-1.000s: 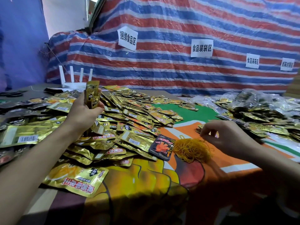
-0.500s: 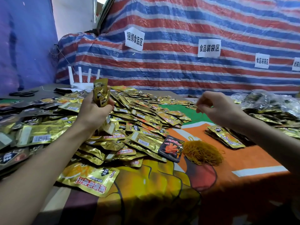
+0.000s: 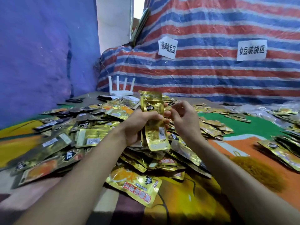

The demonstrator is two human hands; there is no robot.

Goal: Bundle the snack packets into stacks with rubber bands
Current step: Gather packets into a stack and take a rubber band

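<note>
we see the left hand (image 3: pixel 139 125) raised over the counter (image 3: pixel 256 127). its fingers are wrapped round a stack of gold snack packets (image 3: pixel 151 109). the stack stands upright, its top is above the fist and one packet with a barcode hangs below. the right hand (image 3: pixel 184 118) is just beside the stack, fingers curled, with thumb and forefinger close together near the edge of the packets; we cannot tell if they pinch anything. under both hands lies a wide heap of loose packets (image 3: pixel 90 127), gold and dark, and one big gold packet (image 3: pixel 134 187) lies nearest to us. the rubber bands (image 3: pixel 254 169) make a blurred yellow-orange pile on the counter, right of the right forearm. at the back a white router (image 3: pixel 121 92) stands before a striped tarp (image 3: pixel 211 82) with paper labels (image 3: pixel 167 47).
</note>
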